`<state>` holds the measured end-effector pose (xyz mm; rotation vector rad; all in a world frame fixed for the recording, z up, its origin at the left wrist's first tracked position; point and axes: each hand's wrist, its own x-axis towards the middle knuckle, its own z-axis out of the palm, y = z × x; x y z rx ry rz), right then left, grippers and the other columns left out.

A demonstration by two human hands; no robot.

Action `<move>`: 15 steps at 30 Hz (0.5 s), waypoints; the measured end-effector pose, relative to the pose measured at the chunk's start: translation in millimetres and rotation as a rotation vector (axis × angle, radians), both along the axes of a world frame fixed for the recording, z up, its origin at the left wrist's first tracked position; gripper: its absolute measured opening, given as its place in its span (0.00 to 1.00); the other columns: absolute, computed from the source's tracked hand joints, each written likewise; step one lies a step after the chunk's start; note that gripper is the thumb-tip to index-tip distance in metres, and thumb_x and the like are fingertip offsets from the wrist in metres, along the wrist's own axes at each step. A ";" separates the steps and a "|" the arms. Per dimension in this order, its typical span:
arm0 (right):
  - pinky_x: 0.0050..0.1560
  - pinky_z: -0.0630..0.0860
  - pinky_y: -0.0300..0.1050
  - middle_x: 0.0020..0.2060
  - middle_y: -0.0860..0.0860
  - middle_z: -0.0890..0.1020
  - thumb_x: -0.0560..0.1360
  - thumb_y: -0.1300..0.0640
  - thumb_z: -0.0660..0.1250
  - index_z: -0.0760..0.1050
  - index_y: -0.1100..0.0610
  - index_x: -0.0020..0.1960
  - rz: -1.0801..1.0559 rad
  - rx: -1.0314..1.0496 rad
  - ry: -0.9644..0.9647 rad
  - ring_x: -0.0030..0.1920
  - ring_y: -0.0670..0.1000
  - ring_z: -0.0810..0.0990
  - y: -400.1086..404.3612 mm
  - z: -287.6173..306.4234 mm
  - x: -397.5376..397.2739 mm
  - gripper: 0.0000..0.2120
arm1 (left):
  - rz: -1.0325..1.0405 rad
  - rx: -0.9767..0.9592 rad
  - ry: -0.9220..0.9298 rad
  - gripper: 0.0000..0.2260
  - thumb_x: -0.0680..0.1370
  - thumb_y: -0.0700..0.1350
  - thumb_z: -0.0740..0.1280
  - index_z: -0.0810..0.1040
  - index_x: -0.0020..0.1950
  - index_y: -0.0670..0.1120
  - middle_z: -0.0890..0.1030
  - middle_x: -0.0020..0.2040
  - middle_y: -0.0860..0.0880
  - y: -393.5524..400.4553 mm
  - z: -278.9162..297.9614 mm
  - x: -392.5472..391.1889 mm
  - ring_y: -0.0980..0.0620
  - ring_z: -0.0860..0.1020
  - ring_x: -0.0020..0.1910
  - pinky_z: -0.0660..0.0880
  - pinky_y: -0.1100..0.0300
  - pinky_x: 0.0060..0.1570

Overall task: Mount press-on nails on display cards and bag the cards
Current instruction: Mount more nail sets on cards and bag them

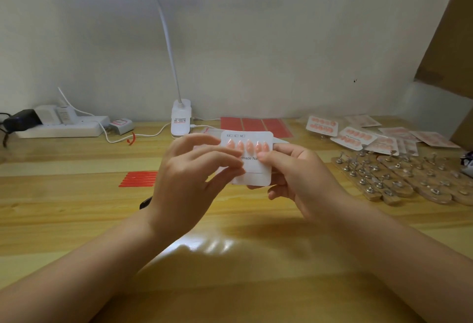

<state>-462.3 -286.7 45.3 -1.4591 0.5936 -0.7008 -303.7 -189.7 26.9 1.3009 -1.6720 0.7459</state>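
Wooden worktop [76, 210] at right carries bagged cards [358, 135]. Your left hand [189, 176] and right hand [299, 171] pinch a card [258, 169] at centre: top row of nails [247, 145] mounted, lower row and bagging seemingly remain.

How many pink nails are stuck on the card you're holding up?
5, in one row across the top of the display card, left to right. The right hand touches the rightmost; fingers may hide more lower down.

Display card [252, 169]: "XS", "S", "M" along top edge; partial "rmade Na" mid-card.
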 end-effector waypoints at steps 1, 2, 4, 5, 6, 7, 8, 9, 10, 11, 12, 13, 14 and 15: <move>0.24 0.73 0.40 0.37 0.57 0.85 0.78 0.61 0.65 0.80 0.59 0.49 0.003 -0.008 -0.002 0.34 0.54 0.84 1.2 -0.1 0.2 0.05 | 0.011 0.004 -0.020 0.07 0.74 0.48 0.71 0.85 0.42 0.45 0.85 0.45 0.53 0.2 -0.1 -0.7 0.45 0.81 0.49 0.75 0.43 0.51; 0.24 0.73 0.40 0.37 0.57 0.84 0.78 0.62 0.64 0.80 0.59 0.48 0.005 -0.014 -0.003 0.34 0.54 0.84 2.3 -0.4 0.3 0.06 | 0.020 0.007 -0.040 0.08 0.74 0.49 0.71 0.85 0.42 0.46 0.85 0.45 0.53 0.6 -0.1 -1.1 0.45 0.81 0.49 0.75 0.44 0.51; 0.24 0.73 0.40 0.37 0.57 0.84 0.78 0.62 0.64 0.80 0.60 0.48 0.005 -0.025 -0.005 0.34 0.55 0.84 3.9 -0.5 0.7 0.06 | 0.032 0.006 -0.083 0.08 0.74 0.49 0.71 0.86 0.42 0.46 0.85 0.45 0.54 0.7 -0.3 -1.4 0.45 0.81 0.49 0.74 0.46 0.51; 0.24 0.73 0.40 0.37 0.57 0.84 0.78 0.63 0.64 0.80 0.60 0.48 0.004 -0.029 -0.006 0.35 0.55 0.84 4.4 -0.4 0.7 0.06 | 0.034 0.004 -0.102 0.08 0.74 0.49 0.71 0.86 0.42 0.47 0.85 0.45 0.54 0.9 -0.4 -1.2 0.45 0.81 0.50 0.74 0.47 0.51; 0.25 0.73 0.40 0.37 0.58 0.84 0.78 0.63 0.64 0.81 0.60 0.48 0.003 -0.032 -0.008 0.35 0.55 0.84 4.7 -0.4 0.8 0.07 | 0.033 0.004 -0.118 0.08 0.74 0.49 0.70 0.86 0.42 0.47 0.85 0.45 0.54 0.5 -0.7 -1.0 0.45 0.81 0.50 0.74 0.47 0.51; 0.25 0.73 0.40 0.37 0.58 0.84 0.78 0.63 0.64 0.81 0.59 0.48 0.003 -0.035 -0.009 0.35 0.55 0.84 4.9 -0.4 0.6 0.07 | 0.031 0.006 -0.130 0.08 0.74 0.50 0.70 0.86 0.42 0.47 0.85 0.45 0.55 0.6 -0.9 -0.5 0.45 0.81 0.50 0.74 0.48 0.51; 0.25 0.73 0.40 0.37 0.58 0.84 0.78 0.63 0.64 0.81 0.59 0.48 0.002 -0.036 -0.011 0.35 0.55 0.84 4.9 -0.4 0.5 0.07 | 0.028 0.009 -0.141 0.08 0.75 0.50 0.70 0.86 0.42 0.47 0.85 0.45 0.55 0.4 -1.1 -0.2 0.45 0.81 0.50 0.75 0.48 0.50; 0.25 0.74 0.40 0.37 0.58 0.84 0.78 0.63 0.64 0.81 0.59 0.48 0.001 -0.036 -0.013 0.35 0.55 0.84 4.9 -0.4 0.4 0.07 | 0.025 0.011 -0.149 0.09 0.75 0.50 0.69 0.86 0.42 0.47 0.85 0.45 0.55 0.4 -1.3 0.1 0.46 0.81 0.50 0.75 0.48 0.50; 0.25 0.74 0.40 0.38 0.59 0.84 0.78 0.63 0.64 0.81 0.60 0.48 -0.001 -0.035 -0.015 0.35 0.55 0.84 4.8 -0.5 0.3 0.07 | 0.024 0.014 -0.156 0.09 0.75 0.50 0.69 0.86 0.42 0.47 0.85 0.45 0.55 0.5 -1.4 0.5 0.45 0.81 0.50 0.75 0.48 0.50; 0.25 0.74 0.40 0.38 0.59 0.84 0.78 0.63 0.64 0.81 0.60 0.47 -0.003 -0.034 -0.017 0.35 0.56 0.84 4.6 -0.6 0.4 0.07 | 0.025 0.017 -0.164 0.09 0.75 0.50 0.69 0.86 0.43 0.48 0.85 0.46 0.55 0.5 -1.5 0.6 0.45 0.81 0.49 0.75 0.48 0.51; 0.25 0.73 0.40 0.38 0.59 0.83 0.78 0.63 0.64 0.81 0.60 0.47 -0.004 -0.034 -0.018 0.35 0.56 0.84 4.4 -0.7 0.4 0.07 | 0.028 0.020 -0.171 0.09 0.75 0.50 0.69 0.86 0.43 0.48 0.85 0.46 0.55 0.6 -1.6 0.6 0.45 0.82 0.49 0.74 0.48 0.51; 0.25 0.73 0.40 0.38 0.59 0.83 0.78 0.63 0.64 0.81 0.61 0.47 -0.006 -0.034 -0.017 0.35 0.56 0.83 4.3 -0.8 0.2 0.07 | 0.032 0.023 -0.179 0.09 0.76 0.50 0.69 0.87 0.43 0.48 0.85 0.46 0.55 0.8 -1.7 0.5 0.45 0.82 0.49 0.74 0.49 0.51; 0.25 0.73 0.40 0.38 0.60 0.83 0.78 0.63 0.64 0.81 0.61 0.47 -0.007 -0.037 -0.015 0.36 0.56 0.83 4.0 -0.8 0.3 0.07 | 0.036 0.024 -0.184 0.08 0.76 0.50 0.69 0.87 0.44 0.48 0.85 0.46 0.55 1.0 -1.9 0.5 0.45 0.82 0.49 0.74 0.49 0.51; 0.25 0.74 0.40 0.39 0.60 0.84 0.78 0.63 0.64 0.81 0.61 0.48 -0.007 -0.039 -0.013 0.36 0.56 0.84 3.9 -1.0 0.3 0.07 | 0.039 0.026 -0.187 0.08 0.76 0.49 0.69 0.87 0.44 0.48 0.85 0.46 0.55 1.1 -2.2 0.5 0.45 0.82 0.49 0.74 0.50 0.51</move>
